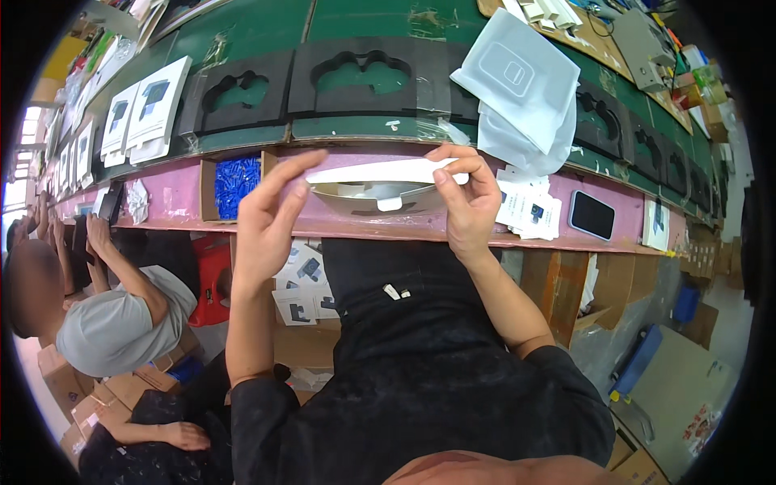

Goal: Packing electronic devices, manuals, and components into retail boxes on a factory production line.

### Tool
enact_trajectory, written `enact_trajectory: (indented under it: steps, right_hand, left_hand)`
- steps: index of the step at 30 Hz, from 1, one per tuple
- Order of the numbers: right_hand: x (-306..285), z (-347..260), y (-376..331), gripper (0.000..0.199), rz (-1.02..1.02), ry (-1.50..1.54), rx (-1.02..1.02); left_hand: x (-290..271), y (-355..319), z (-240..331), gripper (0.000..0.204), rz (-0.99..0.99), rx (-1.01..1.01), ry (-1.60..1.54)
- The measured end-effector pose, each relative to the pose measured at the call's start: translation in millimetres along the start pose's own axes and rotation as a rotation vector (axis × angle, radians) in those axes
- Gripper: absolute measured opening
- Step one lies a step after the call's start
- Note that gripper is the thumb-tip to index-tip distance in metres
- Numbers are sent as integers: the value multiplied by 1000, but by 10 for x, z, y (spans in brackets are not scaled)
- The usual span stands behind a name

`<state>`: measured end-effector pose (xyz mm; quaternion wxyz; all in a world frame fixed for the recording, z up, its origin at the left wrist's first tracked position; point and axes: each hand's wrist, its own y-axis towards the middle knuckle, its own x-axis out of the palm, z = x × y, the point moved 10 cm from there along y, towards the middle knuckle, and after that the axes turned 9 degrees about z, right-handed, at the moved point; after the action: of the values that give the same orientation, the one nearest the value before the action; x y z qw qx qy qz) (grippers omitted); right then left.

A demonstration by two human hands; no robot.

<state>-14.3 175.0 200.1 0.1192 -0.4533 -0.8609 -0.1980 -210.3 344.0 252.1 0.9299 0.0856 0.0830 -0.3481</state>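
Both hands [364, 206] hold a white open carton [380, 184] above the pink ledge [182, 198].

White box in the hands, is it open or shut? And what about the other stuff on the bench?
White box: open, flap lifted, held by both hands.
Left hand: flat against the box's left end.
Right hand: pinching the flap's right end.
Phone: lying flat, screen dark.
Blue-parts carton: open, full.
Black foam trays: cut-outs empty.
White pouches: stacked loosely.
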Motion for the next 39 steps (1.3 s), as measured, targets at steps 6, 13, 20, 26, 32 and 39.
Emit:
enact_trajectory:
  steps: [6, 13, 20, 26, 32, 39]
  right_hand:
    - [30, 9, -4, 12, -12, -36, 5]
    - [182, -320, 73, 30, -266, -433, -145]
    - [469, -535, 105, 35, -551, -716, -207]
    - [569, -552, 118, 35, -613, -754, -133]
    - [609, -561, 78, 33, -606, -768, -197]
    - [654, -504, 65, 28, -617, -777, -353]
  left_hand:
    - [105, 4, -347, 35, -144, -73, -343]
    - [53, -33, -77, 24, -25, 127, 63]
    - [198, 47, 304, 29, -149, 298, 289]
    - [368, 115, 320, 33, -248, 142, 253]
    - [355, 103, 317, 34, -247, 113, 335]
    - [314, 127, 307, 28, -207, 159, 444]
